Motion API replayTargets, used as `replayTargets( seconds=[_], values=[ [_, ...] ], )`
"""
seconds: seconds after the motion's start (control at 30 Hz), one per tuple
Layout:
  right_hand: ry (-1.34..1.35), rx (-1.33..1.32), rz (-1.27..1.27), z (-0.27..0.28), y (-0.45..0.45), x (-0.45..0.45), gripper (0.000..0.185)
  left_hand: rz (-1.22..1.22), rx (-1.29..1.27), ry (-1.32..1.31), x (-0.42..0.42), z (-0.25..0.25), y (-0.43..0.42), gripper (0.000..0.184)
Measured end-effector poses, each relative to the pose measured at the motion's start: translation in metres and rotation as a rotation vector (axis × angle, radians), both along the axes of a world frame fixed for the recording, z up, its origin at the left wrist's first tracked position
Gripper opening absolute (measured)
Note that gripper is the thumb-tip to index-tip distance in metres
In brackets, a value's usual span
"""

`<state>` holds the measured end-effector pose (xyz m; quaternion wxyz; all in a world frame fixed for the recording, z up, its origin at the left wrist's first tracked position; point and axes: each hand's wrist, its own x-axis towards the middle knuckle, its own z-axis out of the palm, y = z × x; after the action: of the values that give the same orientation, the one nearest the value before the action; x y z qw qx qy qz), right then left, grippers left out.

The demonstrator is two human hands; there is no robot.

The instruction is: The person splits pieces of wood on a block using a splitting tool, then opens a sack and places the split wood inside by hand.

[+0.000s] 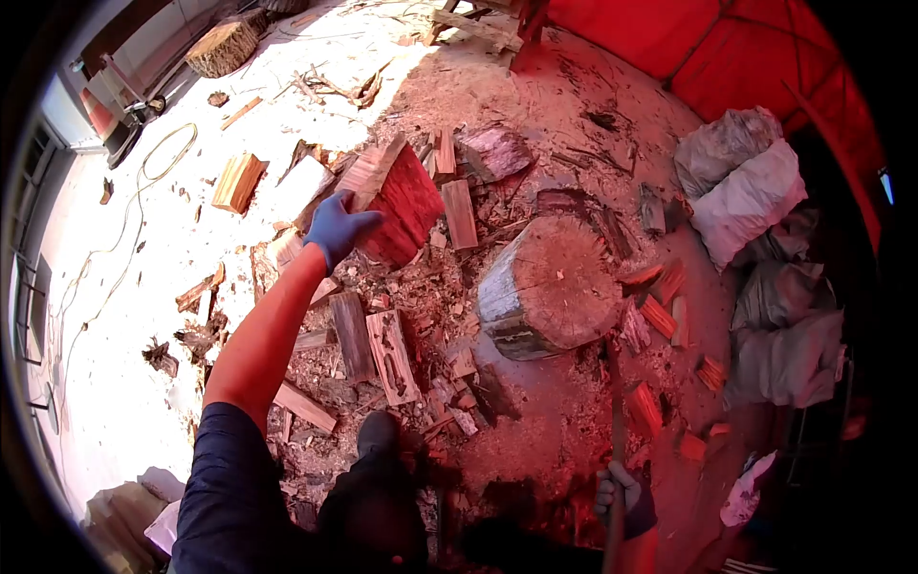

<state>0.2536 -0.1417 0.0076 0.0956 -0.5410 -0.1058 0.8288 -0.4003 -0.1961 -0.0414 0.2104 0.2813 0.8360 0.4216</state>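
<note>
My left hand (339, 230), in a blue glove, grips a large split log (406, 206) by its left side and holds it up, left of the chopping block (572, 285). The block is a thick upright stump with a pale cut top. At the lower right, my right hand (620, 497), in a dark glove, is wrapped round a long wooden handle (616, 411). The handle runs up toward the block's lower right edge; its far end is too dark to make out.
Split firewood pieces (392, 356) and chips cover the ground around the block. Filled sacks (751, 191) are piled at the right. A traffic cone (100, 117) and a cord (124, 244) are at the left. A cut log (222, 50) lies at the upper left.
</note>
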Motion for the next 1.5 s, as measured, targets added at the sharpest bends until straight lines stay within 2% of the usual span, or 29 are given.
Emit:
replayTargets(
  seconds=[0.07, 0.13, 0.17, 0.2, 0.3, 0.37, 0.4, 0.43, 0.47, 0.57, 0.73, 0.77, 0.93, 1.0, 1.13, 1.23, 1.3, 1.37, 1.4, 1.43, 1.47, 1.5],
  values=[
    [-0.164, 0.023, -0.017, 0.005, -0.005, -0.012, 0.031, -0.289, 0.378, -0.024, 0.026, 0.031, 0.036, 0.061],
    [-0.221, 0.096, -0.030, 0.017, -0.012, -0.028, 0.031, -0.407, 0.348, 0.159, 0.056, 0.064, 0.075, 0.070],
    [-0.263, 0.159, 0.016, 0.019, -0.014, -0.034, 0.031, -0.479, 0.257, 0.076, 0.081, 0.097, 0.089, 0.071],
    [-0.258, 0.168, -0.007, 0.016, -0.014, -0.035, 0.031, -0.570, 0.427, 0.044, 0.097, 0.099, 0.113, 0.071],
    [-0.243, 0.168, 0.019, 0.017, -0.014, -0.036, 0.032, -0.765, 0.357, 0.263, 0.141, 0.117, 0.161, 0.070],
    [-0.242, 0.174, 0.005, 0.014, -0.014, -0.031, 0.032, -0.904, 0.292, 0.405, 0.160, 0.102, 0.193, 0.071],
    [-0.239, 0.177, 0.011, 0.013, -0.014, -0.029, 0.032, -0.993, 0.089, 0.349, 0.169, 0.092, 0.208, 0.072],
    [-0.239, 0.181, 0.004, 0.018, -0.016, -0.029, 0.031, -1.014, 0.132, 0.440, 0.183, 0.074, 0.212, 0.073],
    [-0.241, 0.184, -0.009, 0.018, -0.016, -0.027, 0.031, -1.028, 0.178, 0.529, 0.197, 0.059, 0.216, 0.073],
    [-0.216, 0.182, 0.009, 0.019, -0.016, -0.016, 0.030, -1.025, 0.178, 0.507, 0.219, 0.054, 0.240, 0.073],
    [-0.211, 0.166, 0.004, 0.015, -0.012, -0.014, 0.030, -1.045, 0.004, 0.504, 0.221, 0.067, 0.252, 0.075],
    [-0.198, 0.158, 0.009, 0.014, -0.011, -0.014, 0.030, -1.002, 0.053, 0.614, 0.224, 0.067, 0.248, 0.076],
    [-0.182, 0.179, 0.021, 0.009, -0.012, -0.011, 0.029, -0.933, 0.005, 0.615, 0.237, 0.079, 0.243, 0.079],
    [-0.178, 0.189, 0.025, 0.010, -0.013, -0.012, 0.028, -0.958, 0.115, 0.613, 0.238, 0.080, 0.244, 0.082],
    [-0.164, 0.179, 0.008, 0.012, -0.016, -0.012, 0.029, -0.956, 0.043, 0.646, 0.243, 0.090, 0.243, 0.082],
    [-0.138, 0.157, -0.035, 0.010, -0.018, -0.015, 0.031, -0.849, 0.002, 0.666, 0.260, 0.096, 0.223, 0.079],
    [-0.113, 0.130, -0.071, 0.005, -0.021, -0.013, 0.032, -0.716, 0.352, 0.820, 0.274, 0.087, 0.197, 0.074],
    [0.127, -0.020, -0.235, -0.011, -0.017, -0.013, 0.034, -0.869, 0.284, 0.456, 0.321, 0.113, 0.135, 0.061],
    [0.143, -0.015, -0.233, -0.017, -0.018, -0.015, 0.034, -1.050, 0.158, 0.069, 0.345, 0.122, 0.099, 0.053],
    [0.124, 0.009, -0.283, -0.022, -0.019, -0.020, 0.033, -1.287, -0.017, -0.394, 0.366, 0.106, 0.065, 0.047],
    [0.104, 0.036, -0.330, -0.020, -0.021, -0.026, 0.033, -1.376, -0.337, -0.804, 0.388, 0.102, 0.031, 0.044],
    [-0.036, 0.267, -0.320, -0.011, -0.028, -0.037, 0.031, -1.320, -0.530, -1.101, 0.413, 0.110, -0.005, 0.052]
  ],
)
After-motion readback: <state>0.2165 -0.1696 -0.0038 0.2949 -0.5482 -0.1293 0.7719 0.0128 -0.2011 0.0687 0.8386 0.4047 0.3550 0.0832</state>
